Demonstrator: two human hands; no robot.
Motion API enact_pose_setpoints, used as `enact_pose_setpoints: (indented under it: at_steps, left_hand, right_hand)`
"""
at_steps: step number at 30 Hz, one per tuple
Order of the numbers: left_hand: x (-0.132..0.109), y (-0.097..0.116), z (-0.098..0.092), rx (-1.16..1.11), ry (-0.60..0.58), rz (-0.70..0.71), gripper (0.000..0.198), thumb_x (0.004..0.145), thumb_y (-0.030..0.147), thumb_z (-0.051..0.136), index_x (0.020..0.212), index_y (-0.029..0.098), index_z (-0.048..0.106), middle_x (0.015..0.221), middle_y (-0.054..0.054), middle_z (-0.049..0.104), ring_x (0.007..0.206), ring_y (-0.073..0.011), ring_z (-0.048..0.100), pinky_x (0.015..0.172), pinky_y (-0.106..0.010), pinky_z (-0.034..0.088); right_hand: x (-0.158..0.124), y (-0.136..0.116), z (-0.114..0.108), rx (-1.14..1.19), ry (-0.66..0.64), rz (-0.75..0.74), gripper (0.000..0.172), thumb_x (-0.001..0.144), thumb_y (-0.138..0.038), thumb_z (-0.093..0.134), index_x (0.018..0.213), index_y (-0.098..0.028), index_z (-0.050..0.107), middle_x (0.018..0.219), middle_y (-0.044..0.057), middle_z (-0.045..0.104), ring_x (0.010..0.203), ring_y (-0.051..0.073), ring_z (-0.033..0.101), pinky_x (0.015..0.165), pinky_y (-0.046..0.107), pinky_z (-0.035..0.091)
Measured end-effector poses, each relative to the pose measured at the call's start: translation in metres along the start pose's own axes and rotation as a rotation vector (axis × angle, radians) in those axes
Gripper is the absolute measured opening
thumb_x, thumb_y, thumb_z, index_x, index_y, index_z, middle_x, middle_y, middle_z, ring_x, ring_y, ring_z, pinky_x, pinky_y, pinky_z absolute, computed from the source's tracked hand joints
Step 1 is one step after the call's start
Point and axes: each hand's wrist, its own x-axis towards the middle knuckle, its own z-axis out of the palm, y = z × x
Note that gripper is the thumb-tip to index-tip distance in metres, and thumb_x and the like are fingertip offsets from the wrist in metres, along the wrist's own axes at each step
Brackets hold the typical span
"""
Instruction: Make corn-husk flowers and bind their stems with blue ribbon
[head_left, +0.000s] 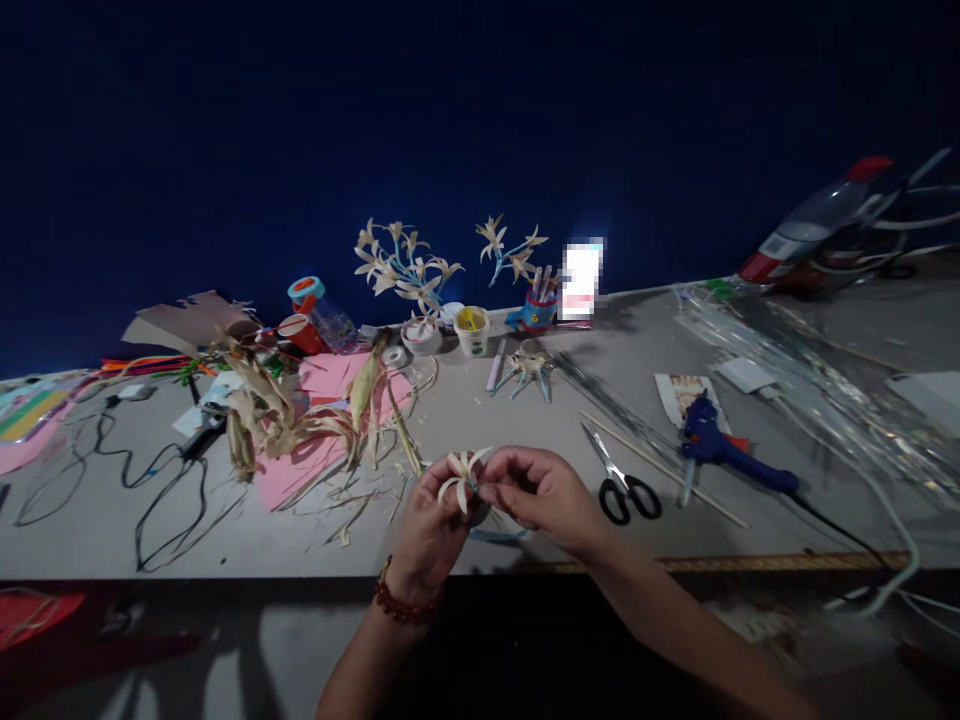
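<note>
A small cream flower [463,482], its petals apparently made of dried corn husk, is held over the front of the table. My left hand [439,515], with a beaded bracelet at the wrist, is closed around it from the left. The fingertips of my right hand [536,490] pinch at the flower's base, where a bit of blue shows. What lies between those fingertips is mostly hidden. Beyond my hands lies a bunch of finished flowers with blue stems [525,372]. Black-handled scissors [628,488] lie partly open to the right of my right hand.
A blue glue gun [735,455] with a trailing cord lies at the right, near a wooden stick [712,500]. Dried corn husks [262,410] and pink paper [281,480] cover the left side. Behind stand husk-flower branches [409,265], a white cup [473,340] and a bottle [810,230].
</note>
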Motion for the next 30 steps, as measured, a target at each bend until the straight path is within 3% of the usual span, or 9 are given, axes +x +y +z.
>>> enact_pose_setpoints:
  at_steps: [4, 10, 14, 19, 24, 30]
  left_hand:
    - [0.001, -0.003, 0.000, -0.016, 0.010, 0.001, 0.032, 0.058, 0.033, 0.088, 0.072, 0.016, 0.064, 0.065, 0.004, 0.054, 0.049, -0.0043, 0.038, 0.051, -0.019, 0.037]
    - [-0.001, -0.014, 0.002, -0.033, 0.155, 0.110, 0.027, 0.060, 0.024, 0.087, 0.077, 0.019, 0.067, 0.080, 0.001, 0.067, 0.071, -0.0104, 0.060, 0.068, -0.019, 0.048]
    - [-0.001, -0.014, 0.006, -0.029, 0.188, 0.144, 0.027, 0.059, 0.026, 0.088, 0.075, 0.018, 0.067, 0.078, 0.001, 0.066, 0.070, -0.0095, 0.061, 0.066, -0.018, 0.048]
    - [0.001, -0.012, 0.006, -0.043, 0.229, 0.146, 0.027, 0.057, 0.022, 0.088, 0.075, 0.017, 0.068, 0.078, 0.001, 0.066, 0.065, -0.0071, 0.058, 0.062, -0.015, 0.047]
    - [0.002, -0.011, 0.005, -0.045, 0.173, 0.160, 0.024, 0.059, 0.021, 0.088, 0.073, 0.017, 0.069, 0.074, 0.002, 0.064, 0.064, -0.0065, 0.056, 0.061, -0.014, 0.046]
    - [0.002, -0.009, 0.003, -0.007, 0.103, 0.173, 0.020, 0.062, 0.024, 0.086, 0.071, 0.017, 0.070, 0.079, 0.000, 0.063, 0.065, -0.0072, 0.056, 0.063, -0.017, 0.047]
  right_hand:
    - [-0.002, -0.004, -0.001, -0.132, 0.023, -0.118, 0.019, 0.078, -0.033, 0.069, 0.073, -0.017, 0.061, 0.065, -0.002, 0.058, 0.059, 0.011, 0.050, 0.057, 0.022, 0.041]
    - [-0.007, -0.004, 0.004, -0.600, 0.190, -0.400, 0.006, 0.082, -0.020, 0.060, 0.079, -0.018, 0.065, 0.072, 0.001, 0.067, 0.065, 0.014, 0.060, 0.063, 0.024, 0.045]
    - [-0.007, -0.002, 0.006, -0.678, 0.226, -0.465, 0.006, 0.083, -0.020, 0.060, 0.081, -0.019, 0.065, 0.073, 0.001, 0.068, 0.066, 0.014, 0.061, 0.063, 0.023, 0.045]
    - [-0.006, -0.010, 0.003, -0.542, 0.153, -0.335, 0.008, 0.083, -0.021, 0.062, 0.078, -0.018, 0.067, 0.070, -0.001, 0.068, 0.063, 0.013, 0.060, 0.061, 0.022, 0.045]
    - [-0.001, -0.010, -0.002, -0.367, 0.096, -0.206, 0.011, 0.083, -0.027, 0.065, 0.079, -0.017, 0.068, 0.075, 0.002, 0.070, 0.070, 0.014, 0.061, 0.066, 0.024, 0.047]
    - [0.004, -0.001, -0.009, -0.100, 0.020, -0.026, 0.022, 0.076, -0.035, 0.075, 0.074, -0.015, 0.064, 0.062, -0.004, 0.054, 0.056, 0.008, 0.046, 0.053, 0.020, 0.038]
